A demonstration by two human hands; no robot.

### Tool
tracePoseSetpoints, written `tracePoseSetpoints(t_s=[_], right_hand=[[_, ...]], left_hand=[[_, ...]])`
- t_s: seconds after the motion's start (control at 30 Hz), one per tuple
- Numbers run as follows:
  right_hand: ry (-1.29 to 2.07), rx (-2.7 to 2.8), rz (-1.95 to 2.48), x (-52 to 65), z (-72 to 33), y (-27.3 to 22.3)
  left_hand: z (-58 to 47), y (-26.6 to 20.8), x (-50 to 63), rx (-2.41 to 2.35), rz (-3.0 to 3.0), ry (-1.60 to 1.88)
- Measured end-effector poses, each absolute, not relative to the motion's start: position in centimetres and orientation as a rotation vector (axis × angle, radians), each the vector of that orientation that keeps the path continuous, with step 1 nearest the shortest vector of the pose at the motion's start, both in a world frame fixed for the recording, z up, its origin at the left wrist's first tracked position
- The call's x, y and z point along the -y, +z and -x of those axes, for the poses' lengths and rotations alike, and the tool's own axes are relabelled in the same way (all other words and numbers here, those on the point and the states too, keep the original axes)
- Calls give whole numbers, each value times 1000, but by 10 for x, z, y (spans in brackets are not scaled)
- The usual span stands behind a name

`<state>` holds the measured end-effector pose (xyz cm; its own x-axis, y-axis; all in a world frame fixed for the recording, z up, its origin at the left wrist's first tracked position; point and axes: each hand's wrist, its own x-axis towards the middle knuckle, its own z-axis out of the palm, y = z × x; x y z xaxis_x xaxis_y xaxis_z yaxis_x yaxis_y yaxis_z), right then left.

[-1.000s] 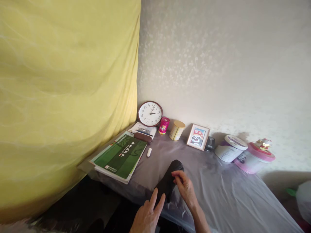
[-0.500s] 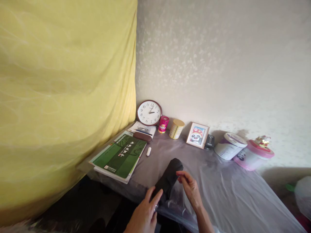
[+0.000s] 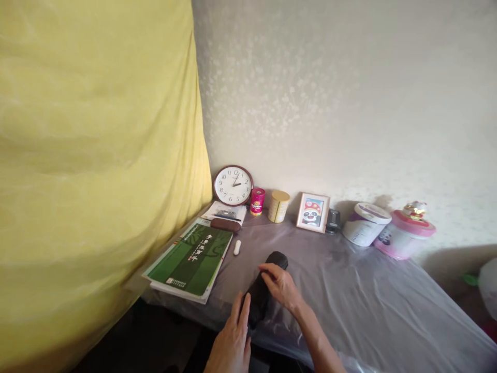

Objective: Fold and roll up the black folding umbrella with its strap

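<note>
A black folding umbrella [image 3: 259, 296], furled into a thick bundle, lies slantwise near the table's front edge, its far end pointing away to the right. My left hand [image 3: 232, 336] grips its near end, fingers along the left side; the thumb is out of sight. Over the upper middle of the bundle, my right hand [image 3: 280, 286] bends across from the right, its fingertips closed together on the dark fabric. Part of the umbrella is covered by the hands, and its near end is hidden.
Left of the umbrella are a green book [image 3: 194, 259], a brown glasses case [image 3: 225, 225] and a small white object [image 3: 236, 247]. Along the wall stand a clock [image 3: 233, 185], a pink can [image 3: 257, 202], a yellow-lidded can [image 3: 278, 207], a picture frame [image 3: 312, 213] and tubs [image 3: 365, 228].
My right hand has moved left from beside the umbrella's far end onto its upper middle. My left hand stays at the near end. The view has shifted slightly.
</note>
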<state>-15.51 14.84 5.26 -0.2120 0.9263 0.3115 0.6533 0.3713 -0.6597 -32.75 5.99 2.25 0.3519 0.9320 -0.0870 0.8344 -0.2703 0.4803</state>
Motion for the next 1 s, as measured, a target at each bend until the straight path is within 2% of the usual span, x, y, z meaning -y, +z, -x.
tracePoseSetpoints(t_s=[0.3,0.6,0.7,0.9,1.0], right_hand=[[482,2045,1404,-151,163,49],[615,1938,1347,-151,159,47],[718,1865,1320,-150,159,47],[1156,1428,1149,-134,130,52],[1199,1230,1221,-117,101,48]], left_hand=[[325,19,-69,-1519,-2231,241],[325,15,-71,-1488,-2265,229],[325,16,-70,-1504,-2252,234],[326,23,-67,-1503,-2224,241],[328,21,-67,-1486,-2224,276]])
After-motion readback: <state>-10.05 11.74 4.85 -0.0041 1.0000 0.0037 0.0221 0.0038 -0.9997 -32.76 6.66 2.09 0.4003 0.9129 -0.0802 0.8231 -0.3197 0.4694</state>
